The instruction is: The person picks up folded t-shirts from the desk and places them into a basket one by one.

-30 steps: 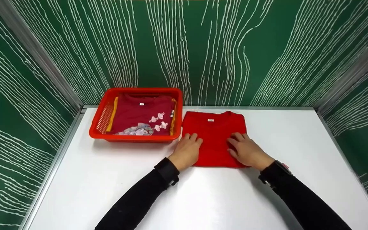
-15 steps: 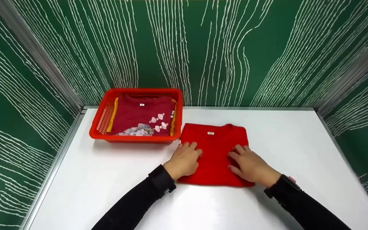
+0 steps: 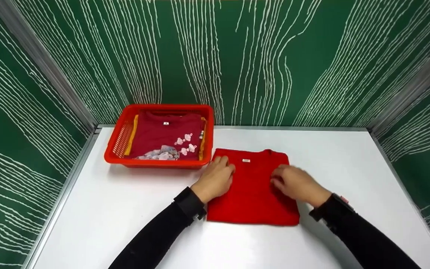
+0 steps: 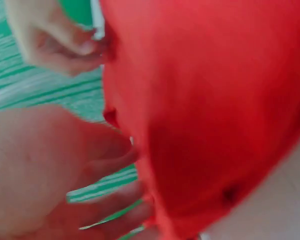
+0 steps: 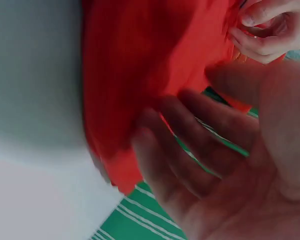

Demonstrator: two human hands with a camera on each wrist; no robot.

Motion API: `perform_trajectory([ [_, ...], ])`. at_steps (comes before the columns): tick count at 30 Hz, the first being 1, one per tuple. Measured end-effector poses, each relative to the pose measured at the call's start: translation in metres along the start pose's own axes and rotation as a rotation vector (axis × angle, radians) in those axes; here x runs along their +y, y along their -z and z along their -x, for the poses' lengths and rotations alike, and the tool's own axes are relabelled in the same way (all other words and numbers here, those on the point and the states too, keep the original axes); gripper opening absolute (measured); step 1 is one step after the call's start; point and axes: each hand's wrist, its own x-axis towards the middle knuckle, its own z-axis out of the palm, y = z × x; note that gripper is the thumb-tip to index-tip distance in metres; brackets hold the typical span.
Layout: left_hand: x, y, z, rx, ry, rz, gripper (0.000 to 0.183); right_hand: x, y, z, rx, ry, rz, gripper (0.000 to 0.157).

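Note:
A folded red T-shirt [image 3: 254, 194] lies on the white table, with its collar and small white label at the far side. My left hand [image 3: 215, 178] rests on the shirt's left part, fingers lightly bent; in the left wrist view, the left hand's fingers [image 4: 115, 210] reach the cloth. At the shirt's right edge is my right hand [image 3: 299, 184], slightly blurred. The right wrist view shows that hand's fingers [image 5: 200, 135] loosely bent, spread over the red cloth. Whether they touch it I cannot tell.
A red plastic basket [image 3: 159, 163] stands at the back left, close to the shirt's far left corner. Inside it lie folded clothes, a maroon T-shirt [image 3: 162, 136] with pink flowers on top and yellow cloth beneath. Green walls [image 3: 256, 67] with white lines enclose the table [image 3: 133, 209].
The red T-shirt has slid toward me, away from the back wall, with both hands on it. Since half a second ago my right hand has shifted slightly up and outward on the right side.

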Motion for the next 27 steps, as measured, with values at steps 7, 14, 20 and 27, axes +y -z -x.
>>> perform_trajectory([
  [7, -0.002, -0.009, -0.024, 0.131, 0.087, -0.007, 0.054, 0.028, 0.018, -0.027, 0.082, -0.123, 0.049, 0.021],
  [14, -0.001, -0.026, -0.038, 0.094, 0.170, -0.144, 0.058, 0.041, 0.010, -0.043, -0.021, -0.186, 0.078, 0.051],
  [20, -0.007, -0.032, -0.048, 0.100, 0.200, -0.119, 0.048, 0.043, 0.003, -0.052, -0.077, -0.221, 0.096, 0.048],
  [27, -0.008, -0.035, -0.053, 0.088, 0.272, -0.075, 0.053, 0.050, -0.002, -0.061, -0.083, -0.221, 0.019, 0.039],
])
